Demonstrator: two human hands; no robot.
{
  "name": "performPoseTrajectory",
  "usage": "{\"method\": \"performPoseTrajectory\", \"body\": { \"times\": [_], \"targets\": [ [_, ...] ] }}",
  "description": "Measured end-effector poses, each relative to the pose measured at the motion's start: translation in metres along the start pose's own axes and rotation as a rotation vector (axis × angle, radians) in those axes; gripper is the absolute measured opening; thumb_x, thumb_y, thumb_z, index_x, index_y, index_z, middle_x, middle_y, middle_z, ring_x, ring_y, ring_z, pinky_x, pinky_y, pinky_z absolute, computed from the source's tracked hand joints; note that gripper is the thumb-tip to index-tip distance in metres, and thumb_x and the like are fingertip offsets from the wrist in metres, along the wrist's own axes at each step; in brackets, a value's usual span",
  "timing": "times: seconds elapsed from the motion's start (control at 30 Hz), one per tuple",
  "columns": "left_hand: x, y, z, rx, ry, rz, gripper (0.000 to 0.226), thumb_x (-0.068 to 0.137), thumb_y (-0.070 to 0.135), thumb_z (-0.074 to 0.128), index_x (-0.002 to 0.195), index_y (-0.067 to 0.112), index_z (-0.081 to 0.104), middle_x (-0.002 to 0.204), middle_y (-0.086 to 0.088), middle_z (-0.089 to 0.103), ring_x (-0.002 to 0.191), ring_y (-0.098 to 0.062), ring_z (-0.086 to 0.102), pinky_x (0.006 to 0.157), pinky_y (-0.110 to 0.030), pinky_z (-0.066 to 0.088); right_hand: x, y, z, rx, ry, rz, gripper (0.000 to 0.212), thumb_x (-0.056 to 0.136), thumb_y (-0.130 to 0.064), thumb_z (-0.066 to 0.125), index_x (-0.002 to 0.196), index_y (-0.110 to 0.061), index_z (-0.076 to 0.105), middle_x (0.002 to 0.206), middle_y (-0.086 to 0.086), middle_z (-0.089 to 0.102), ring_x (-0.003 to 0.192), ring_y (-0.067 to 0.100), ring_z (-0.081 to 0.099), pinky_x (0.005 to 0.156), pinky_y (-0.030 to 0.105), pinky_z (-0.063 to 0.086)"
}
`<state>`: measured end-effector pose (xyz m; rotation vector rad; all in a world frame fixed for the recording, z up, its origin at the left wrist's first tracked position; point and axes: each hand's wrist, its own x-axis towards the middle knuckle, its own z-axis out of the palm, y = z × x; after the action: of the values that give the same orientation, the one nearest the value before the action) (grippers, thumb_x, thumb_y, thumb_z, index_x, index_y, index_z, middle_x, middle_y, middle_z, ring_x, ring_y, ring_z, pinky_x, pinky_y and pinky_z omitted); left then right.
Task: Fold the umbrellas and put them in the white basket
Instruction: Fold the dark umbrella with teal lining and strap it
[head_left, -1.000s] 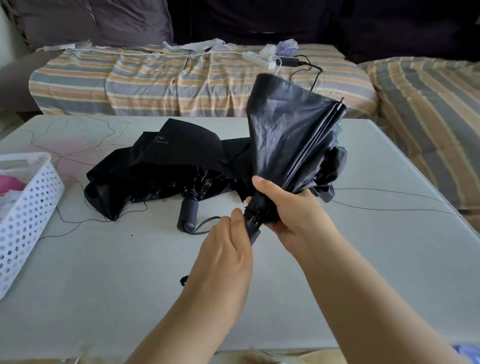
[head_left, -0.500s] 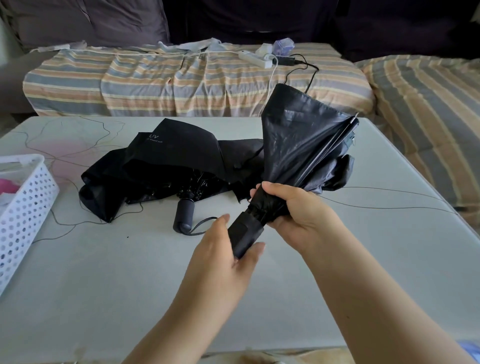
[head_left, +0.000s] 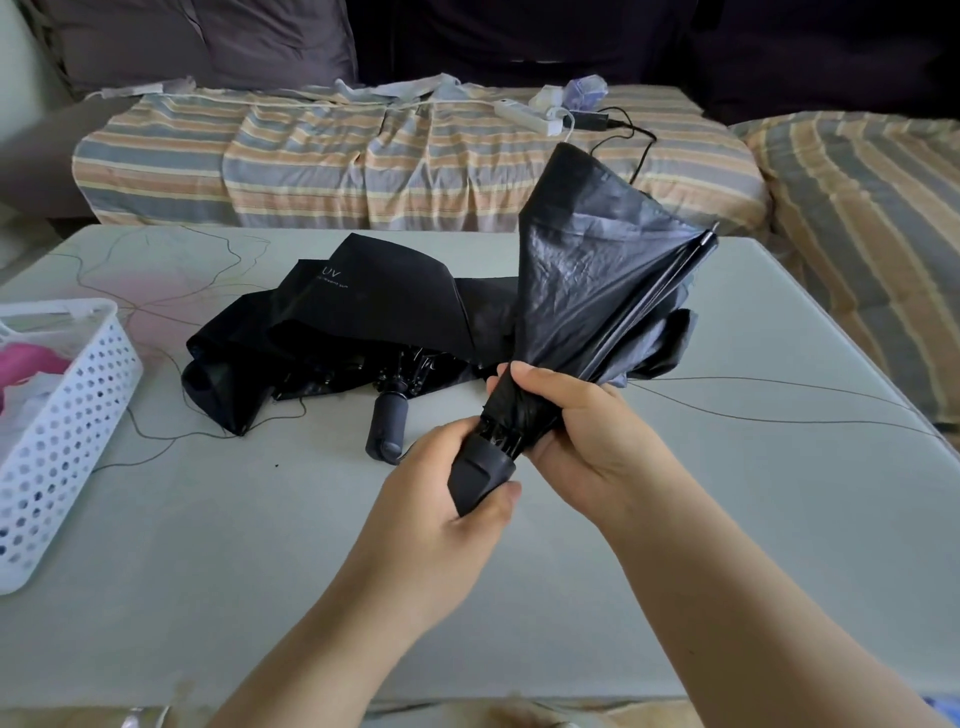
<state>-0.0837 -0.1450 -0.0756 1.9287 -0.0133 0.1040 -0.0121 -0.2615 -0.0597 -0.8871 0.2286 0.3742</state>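
Note:
I hold a collapsed black umbrella (head_left: 592, 280) above the table, its canopy loose and fanning up to the right. My left hand (head_left: 441, 504) grips its dark handle from below. My right hand (head_left: 576, 431) grips the gathered fabric just above the handle. A second black umbrella (head_left: 343, 317) lies unfolded and crumpled on the table behind, its handle pointing toward me. The white perforated basket (head_left: 67, 415) stands at the left edge and holds pink and white items.
The pale table (head_left: 208, 545) carries thin dark lines across its top. Behind it is a sofa with a striped cover (head_left: 363, 156), and on that a white power strip (head_left: 524, 117) with cables. A striped cushion lies at right.
My left hand has closed around the handle from below. The held umbrella has tilted a little further to the right, and the view has shifted slightly.

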Motion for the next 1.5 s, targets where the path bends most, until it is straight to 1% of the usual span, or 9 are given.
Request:
{"method": "performPoseTrajectory", "body": {
  "times": [0.1,0.23,0.33,0.5,0.93,1.1,1.27,1.37,1.5],
  "targets": [
    [-0.001,-0.005,0.001,0.122,0.0,0.097,0.038,0.084,0.016,0.064,0.104,0.045,0.049,0.092,0.015,0.057,0.085,0.003,0.054,0.065,-0.006,0.039,-0.002,-0.001,0.001,-0.069,0.063,0.005,0.005,0.084,-0.001,0.067,0.087,0.0,0.064,0.074,0.007,0.062,0.07,0.017,0.064,0.065,0.029,0.057],
    [-0.003,-0.008,0.004,0.286,0.029,0.211,0.044,0.084,0.016,0.066,0.123,0.029,0.049,0.101,0.019,0.051,0.095,0.016,0.045,0.075,0.0,0.035,-0.002,0.003,0.001,-0.084,0.159,0.021,0.012,0.079,-0.002,0.073,0.075,-0.003,0.062,0.066,0.005,0.057,0.063,0.017,0.059,0.067,0.032,0.055],
    [-0.004,-0.008,0.006,0.259,0.128,0.098,0.049,0.081,0.03,0.069,0.123,0.028,0.044,0.096,0.023,0.051,0.082,0.018,0.047,0.071,0.002,0.035,0.001,0.003,0.002,-0.007,0.147,-0.058,0.012,0.084,0.005,0.063,0.076,-0.003,0.058,0.066,0.006,0.053,0.062,0.017,0.052,0.072,0.037,0.052],
    [-0.001,-0.005,0.0,0.185,0.128,-0.103,0.024,0.076,0.033,0.072,0.09,0.02,0.059,0.06,0.003,0.056,0.051,-0.008,0.05,0.044,-0.014,0.036,-0.001,0.0,0.003,-0.033,0.006,-0.173,0.023,0.088,0.006,0.055,0.071,-0.009,0.054,0.055,-0.001,0.052,0.058,0.013,0.051,0.058,0.026,0.046],
    [-0.002,0.002,-0.007,0.233,0.111,-0.054,0.026,0.076,0.034,0.073,0.086,0.02,0.054,0.062,0.005,0.051,0.054,-0.004,0.045,0.05,-0.015,0.036,-0.002,0.004,0.005,-0.138,-0.1,-0.256,0.02,0.089,0.007,0.052,0.077,-0.009,0.05,0.059,-0.002,0.049,0.06,0.013,0.049,0.068,0.032,0.044],
    [-0.001,0.002,-0.011,0.357,0.159,0.082,0.028,0.075,0.034,0.074,0.084,0.024,0.049,0.068,0.009,0.052,0.068,-0.009,0.05,0.058,-0.015,0.038,-0.006,0.006,0.004,-0.185,-0.185,-0.35,0.013,0.08,-0.003,0.056,0.077,-0.015,0.051,0.064,-0.005,0.049,0.062,0.011,0.048,0.07,0.035,0.042],
    [0.002,-0.015,-0.01,0.652,0.232,0.32,0.039,0.063,0.029,0.084,0.082,0.011,0.055,0.065,0.001,0.059,0.048,-0.021,0.054,0.049,-0.026,0.038,-0.01,0.004,0.002,-0.267,-0.26,-0.362,0.027,0.077,-0.009,0.055,0.06,-0.026,0.066,0.066,-0.008,0.058,0.073,0.013,0.056,0.071,0.031,0.044],
    [0.004,-0.019,-0.009,0.793,0.364,0.466,0.047,0.063,0.031,0.081,0.087,0.012,0.045,0.062,-0.005,0.056,0.043,-0.022,0.05,0.06,-0.026,0.036,-0.011,0.002,0.004,-0.09,-0.271,-0.277,0.023,0.073,-0.008,0.059,0.068,-0.027,0.072,0.075,-0.002,0.061,0.076,0.01,0.06,0.072,0.023,0.049],
    [0.003,-0.013,-0.006,0.918,0.423,0.572,0.054,0.058,0.009,0.086,0.093,0.008,0.045,0.06,-0.003,0.047,0.046,-0.02,0.048,0.04,-0.024,0.032,-0.01,-0.001,0.009,0.206,-0.127,-0.116,0.015,0.062,0.003,0.071,0.067,-0.011,0.071,0.07,0.002,0.065,0.064,0.011,0.064,0.073,0.025,0.054]
  ]
}}
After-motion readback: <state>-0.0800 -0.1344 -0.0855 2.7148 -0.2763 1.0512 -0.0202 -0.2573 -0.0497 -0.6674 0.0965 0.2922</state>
